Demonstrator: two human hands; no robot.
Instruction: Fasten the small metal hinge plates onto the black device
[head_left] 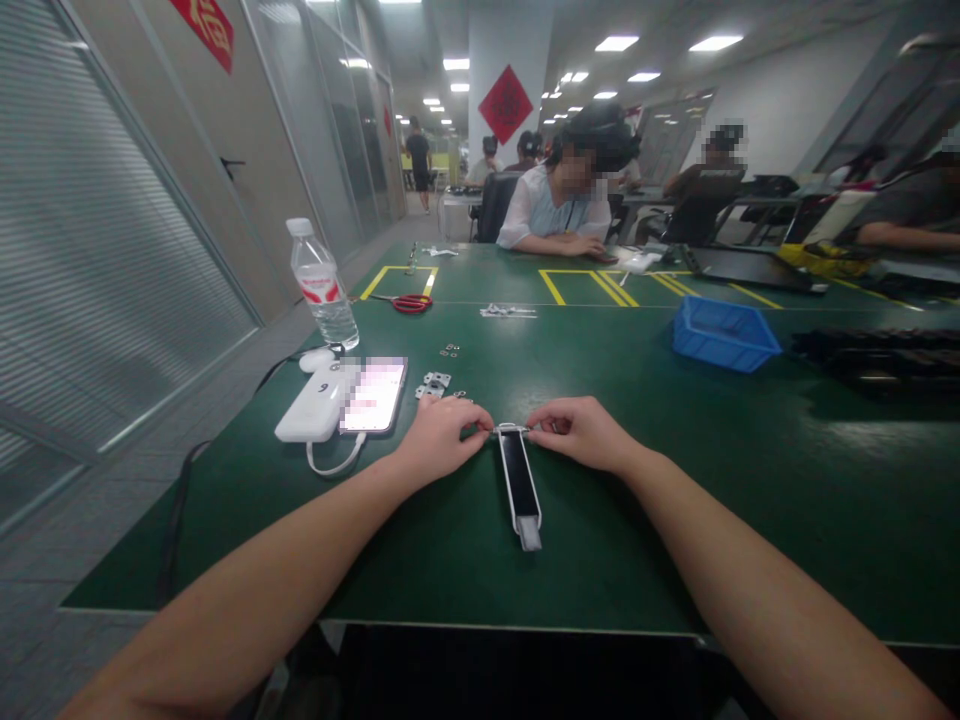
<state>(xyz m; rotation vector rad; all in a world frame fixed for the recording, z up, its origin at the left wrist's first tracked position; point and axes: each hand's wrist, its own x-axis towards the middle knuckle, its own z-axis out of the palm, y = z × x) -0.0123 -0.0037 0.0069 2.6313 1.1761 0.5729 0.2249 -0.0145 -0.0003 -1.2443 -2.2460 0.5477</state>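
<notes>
A narrow black device with a white frame (520,474) lies on the green table between my hands, a pale grey tab (529,534) at its near end. At its far end runs a thin metal piece crosswise. My left hand (445,436) pinches the left end of that piece, and my right hand (576,430) pinches its right end. Just beyond my left hand lie small metal parts (435,384), partly hidden by the fingers.
Left on the table (600,570) are a white power bank (309,405), a phone (375,396) and a water bottle (322,285). Red-handled scissors (412,303) and metal strips (508,312) lie farther back. A blue bin (724,334) stands right. A person sits opposite.
</notes>
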